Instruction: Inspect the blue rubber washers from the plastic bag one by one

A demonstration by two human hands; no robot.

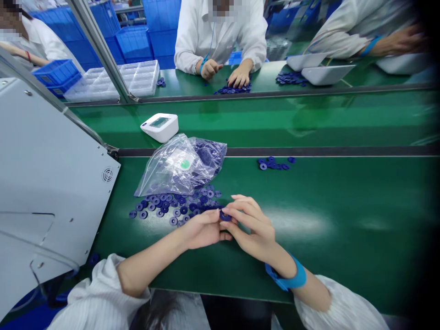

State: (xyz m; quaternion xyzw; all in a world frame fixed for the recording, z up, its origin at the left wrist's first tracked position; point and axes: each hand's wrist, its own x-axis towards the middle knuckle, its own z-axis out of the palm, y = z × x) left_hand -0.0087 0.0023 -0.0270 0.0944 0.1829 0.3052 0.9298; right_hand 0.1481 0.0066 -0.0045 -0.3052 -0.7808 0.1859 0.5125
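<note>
Between the fingertips of both hands is a dark blue ring-shaped washer (pixel 225 215), held just above the green bench top. My left hand (pixel 206 229) pinches it from the left with thumb and fingers. From the right, my right hand (pixel 252 224) grips the same washer; a blue band circles that wrist. Many loose blue washers (pixel 176 212) lie scattered beyond my left hand. Behind them rests a clear plastic bag (pixel 168 165) with more washers inside and a green dot on it. A smaller group of washers (pixel 264 165) lies farther off to the right.
A white device with a screen (pixel 161 127) stands on the green strip past the dark rail (pixel 309 151). At left is a large grey metal housing (pixel 44 183). Across the line, co-workers' hands (pixel 239 75) handle blue pieces near white trays (pixel 326 74) and a clear compartment box (pixel 137 78).
</note>
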